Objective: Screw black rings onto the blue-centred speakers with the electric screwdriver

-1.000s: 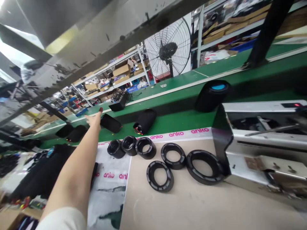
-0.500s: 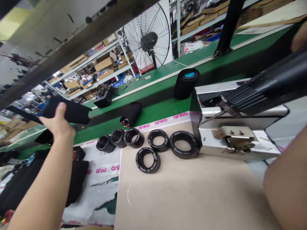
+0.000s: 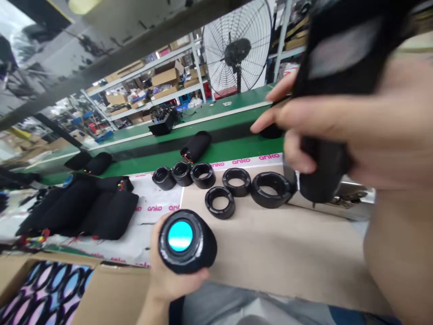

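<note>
Gripping: left hand (image 3: 172, 282) clamped round one black cylinder (image 3: 203, 243), its blue disc (image 3: 180, 236) toward the camera; right hand (image 3: 358, 117) wrapped round one black driver (image 3: 323, 178), blurred; hands apart.
Cylinder: low in front, nearer than the rings (image 3: 219, 192).
Rings: six, black, on the surface (image 3: 287, 253).
Sheet (image 3: 158, 196): pink "anko" readable whole three times, two behind the rings, one to their left; other copies cut off.
Other cylinders: one (image 3: 198, 146) lies behind the rings; the left heap (image 3: 84, 203) overlaps too much to count.
Fan (image 3: 238, 52): one, at the back.
</note>
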`<control>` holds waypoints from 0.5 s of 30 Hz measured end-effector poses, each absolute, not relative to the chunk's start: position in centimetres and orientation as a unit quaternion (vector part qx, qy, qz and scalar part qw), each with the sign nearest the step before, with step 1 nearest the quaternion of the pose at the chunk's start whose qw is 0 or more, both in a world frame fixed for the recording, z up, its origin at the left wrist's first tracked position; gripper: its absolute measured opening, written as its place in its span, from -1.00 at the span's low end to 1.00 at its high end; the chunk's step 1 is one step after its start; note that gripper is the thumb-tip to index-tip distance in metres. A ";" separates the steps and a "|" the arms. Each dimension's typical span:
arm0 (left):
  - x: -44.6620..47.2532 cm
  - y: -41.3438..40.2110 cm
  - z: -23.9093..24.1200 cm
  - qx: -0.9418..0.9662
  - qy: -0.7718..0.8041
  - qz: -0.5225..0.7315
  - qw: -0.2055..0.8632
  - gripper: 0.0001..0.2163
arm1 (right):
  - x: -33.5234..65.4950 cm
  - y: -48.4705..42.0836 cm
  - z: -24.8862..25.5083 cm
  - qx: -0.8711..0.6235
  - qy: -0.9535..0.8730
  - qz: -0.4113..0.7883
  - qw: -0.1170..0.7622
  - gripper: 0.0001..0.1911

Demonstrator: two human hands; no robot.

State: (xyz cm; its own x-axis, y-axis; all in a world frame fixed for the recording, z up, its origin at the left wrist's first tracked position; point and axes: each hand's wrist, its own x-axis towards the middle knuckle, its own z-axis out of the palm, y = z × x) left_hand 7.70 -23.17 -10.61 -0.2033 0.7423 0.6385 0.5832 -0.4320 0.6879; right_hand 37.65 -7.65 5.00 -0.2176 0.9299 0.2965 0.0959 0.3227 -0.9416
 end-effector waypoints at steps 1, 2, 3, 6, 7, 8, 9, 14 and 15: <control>8.3 -23.1 -11.5 0.621 0.522 0.577 0.092 -0.11 | 36.3 -8.1 4.7 -0.409 -0.672 0.415 0.457 -0.35; 8.7 -23.0 -12.1 0.614 0.515 0.588 0.110 -0.11 | 35.0 -8.5 4.1 -0.420 -0.690 0.418 0.415 -0.39; 9.0 -22.9 -12.4 0.607 0.505 0.599 0.128 -0.09 | 33.9 -8.8 3.4 -0.430 -0.703 0.432 0.367 -0.42; 9.0 -22.6 -12.5 0.583 0.484 0.623 0.193 -0.02 | 31.5 -9.2 0.9 -0.450 -0.710 0.466 0.278 -0.52; 8.9 -22.6 -12.3 0.576 0.482 0.625 0.214 -0.01 | 31.2 -9.4 0.2 -0.451 -0.712 0.468 0.265 -0.55; 8.7 -22.6 -12.1 0.572 0.480 0.624 0.231 -0.01 | 31.0 -9.5 -0.4 -0.451 -0.714 0.472 0.252 -0.56; 8.6 -22.7 -11.9 0.572 0.475 0.622 0.245 -0.03 | 31.0 -9.8 -0.8 -0.449 -0.717 0.479 0.236 -0.54; 8.7 -22.8 -10.9 0.587 0.446 0.612 0.286 -0.11 | 31.3 -12.5 -2.6 -0.432 -0.681 0.569 0.163 -0.26; 9.1 -22.8 -10.8 0.580 0.446 0.621 0.281 -0.12 | 31.3 -13.2 -3.1 -0.432 -0.660 0.590 0.171 -0.21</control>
State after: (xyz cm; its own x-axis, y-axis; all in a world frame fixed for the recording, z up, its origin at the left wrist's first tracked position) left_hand 9.09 -22.76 -10.80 -0.1690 0.8662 0.4702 0.1690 -0.4445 0.8797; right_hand 31.32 -13.21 -3.07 -0.5682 0.7721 -0.2847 0.3689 -0.0703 -0.9268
